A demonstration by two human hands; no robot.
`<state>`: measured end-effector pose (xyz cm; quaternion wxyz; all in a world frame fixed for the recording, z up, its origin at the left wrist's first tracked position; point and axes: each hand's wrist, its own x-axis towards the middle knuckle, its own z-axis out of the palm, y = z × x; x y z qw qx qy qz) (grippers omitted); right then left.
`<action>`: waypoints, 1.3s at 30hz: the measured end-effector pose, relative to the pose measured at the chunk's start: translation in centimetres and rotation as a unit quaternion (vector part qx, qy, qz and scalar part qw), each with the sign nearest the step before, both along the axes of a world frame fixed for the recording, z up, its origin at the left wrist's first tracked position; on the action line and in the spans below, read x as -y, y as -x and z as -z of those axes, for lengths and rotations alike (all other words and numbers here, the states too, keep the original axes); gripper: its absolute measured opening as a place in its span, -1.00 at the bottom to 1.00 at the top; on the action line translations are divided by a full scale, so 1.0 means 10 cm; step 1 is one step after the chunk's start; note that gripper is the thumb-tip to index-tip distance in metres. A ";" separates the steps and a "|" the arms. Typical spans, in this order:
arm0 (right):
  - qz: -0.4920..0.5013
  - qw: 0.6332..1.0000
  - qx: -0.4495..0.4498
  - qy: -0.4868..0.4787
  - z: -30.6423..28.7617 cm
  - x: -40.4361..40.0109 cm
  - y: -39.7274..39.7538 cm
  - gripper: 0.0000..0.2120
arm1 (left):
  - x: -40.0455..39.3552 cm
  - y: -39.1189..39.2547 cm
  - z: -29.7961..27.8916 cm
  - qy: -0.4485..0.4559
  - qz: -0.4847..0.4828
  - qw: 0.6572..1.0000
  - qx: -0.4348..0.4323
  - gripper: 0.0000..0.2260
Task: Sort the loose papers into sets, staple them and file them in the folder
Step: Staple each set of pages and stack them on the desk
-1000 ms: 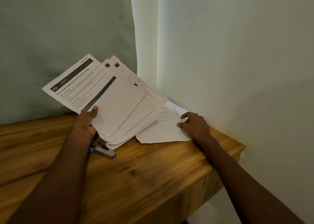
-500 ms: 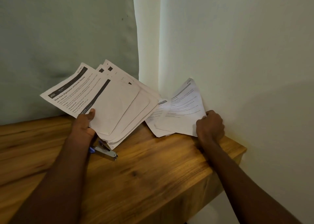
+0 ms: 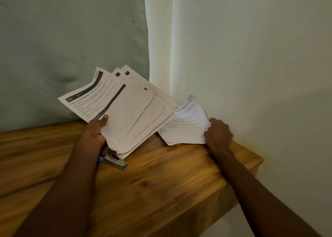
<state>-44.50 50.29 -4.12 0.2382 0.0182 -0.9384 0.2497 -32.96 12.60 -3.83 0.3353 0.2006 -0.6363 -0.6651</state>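
- Landmark: wooden shelf [image 3: 161,188], set into a wall corner; every place below is given relative to it.
- Left hand [image 3: 93,134]: above the shelf's back middle, thumb pressed on the front of a fanned stack [image 3: 125,109] and fingers hidden behind it; it holds the stack clear of the shelf, tilted up toward the back.
- Fanned stack: several printed sheets splayed out, the top one with a dark header band and a heading; edges are uneven, so the sheets read as gathered but not squared.
- Right hand [image 3: 218,133]: at the shelf's back right corner, fingers curled round the right edge of a second pile [image 3: 186,125]; it grips the upper sheets and lifts them off the shelf against the wall.
- Second pile: printed sheets, lower ones lying flat on the shelf, just beside the fanned stack's right edge.
- Stapler [image 3: 115,161]: lying on the shelf directly under the left wrist and the stack's lower corner; no hand on it.
- Folder: none in view; no container of any kind shows, so nothing can be listed as filed.
- Progress, judged: sorting under way, two groups in hand. No staple visible on any sheet. Squaring, stapling and filing all appear to remain.
- Backdrop: green cushion [image 3: 71,48] standing behind the shelf's left part.
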 end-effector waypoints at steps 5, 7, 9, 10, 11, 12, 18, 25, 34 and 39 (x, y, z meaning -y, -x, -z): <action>0.020 0.992 -0.117 0.037 -0.03 0.04 -0.04 -0.69 | -0.20 0.00 -0.14 -0.011 0.046 0.998 -0.037 -0.62; -0.009 0.980 -0.179 0.091 -0.04 0.05 -0.09 -0.76 | -0.28 -0.03 -0.21 -0.010 0.057 0.997 -0.050 -0.60; -0.050 0.966 -0.207 0.145 -0.06 0.04 -0.14 -0.78 | -0.34 -0.12 -0.30 -0.024 0.070 0.995 -0.067 -0.60; -0.071 0.960 -0.211 0.168 -0.06 0.02 -0.17 -0.78 | -0.34 -0.19 -0.34 -0.025 0.076 0.994 -0.072 -0.59; -0.086 0.956 -0.211 0.185 -0.06 0.02 -0.21 -0.78 | -0.31 -0.29 -0.37 -0.024 0.081 0.993 -0.077 -0.58; -0.093 0.953 -0.209 0.196 -0.07 0.01 -0.25 -0.77 | -0.27 -0.40 -0.39 -0.023 0.084 0.993 -0.084 -0.57; -0.219 0.910 -0.173 0.306 -0.36 0.44 -0.75 -0.78 | 0.24 -1.31 -0.48 -0.048 0.048 0.988 -0.141 -0.53; -0.514 0.788 0.175 0.291 -1.00 1.78 -1.70 -0.46 | 0.60 -2.25 -0.70 -0.012 0.020 0.985 -0.168 -0.52; -0.558 0.702 0.167 0.409 -0.78 3.32 -2.40 -0.77 | 1.14 -3.17 -0.83 0.107 -0.051 0.981 -0.153 -0.56; -0.550 0.705 0.074 0.443 -0.77 3.76 -2.59 -0.75 | 1.34 -3.24 -0.54 0.079 -0.114 0.984 -0.115 -0.61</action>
